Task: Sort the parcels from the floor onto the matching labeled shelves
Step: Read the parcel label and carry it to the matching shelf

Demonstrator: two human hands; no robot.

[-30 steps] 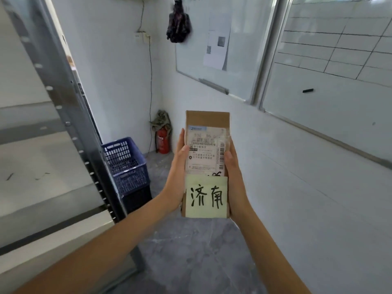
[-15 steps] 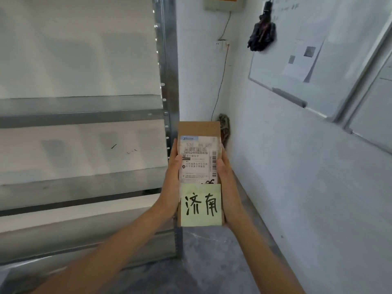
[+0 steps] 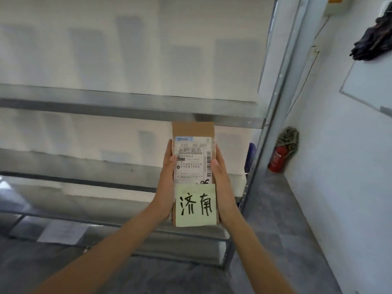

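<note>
parcel (image 3: pixel 193 132): small brown carton, you've got it upright at chest height in front of the shelf rack (image 3: pixel 135 112), label side facing you. Prob. held that way so you can read the destination before picking a shelf.
sticky note (image 3: pixel 195 205): pale yellow, stuck on the lower front of the parcel, handwritten 济南. That's the name to match vs. the shelf labels.
shipping label (image 3: pixel 192 160): white, w/ barcode, just above the note; print too small to read.
left hand (image 3: pixel 167 177): flat along the parcel's left edge, fingers mostly straight, thumb hooked over the front onto the label. Gripping, not just resting.
right hand (image 3: pixel 220 179): mirrors it on the right edge, thumb tip on the front by the barcode. Both hands clamp the parcel between them.
shelves: metal tiers, blurred; no shelf label legible, so can't tell which tier matches.
lower shelf paper (image 3: pixel 61 231): white sheet lying there, text unreadable.
extinguisher (image 3: pixel 276 159): red, on the floor in the corner, right of the rack, well apart from the parcel.
</note>
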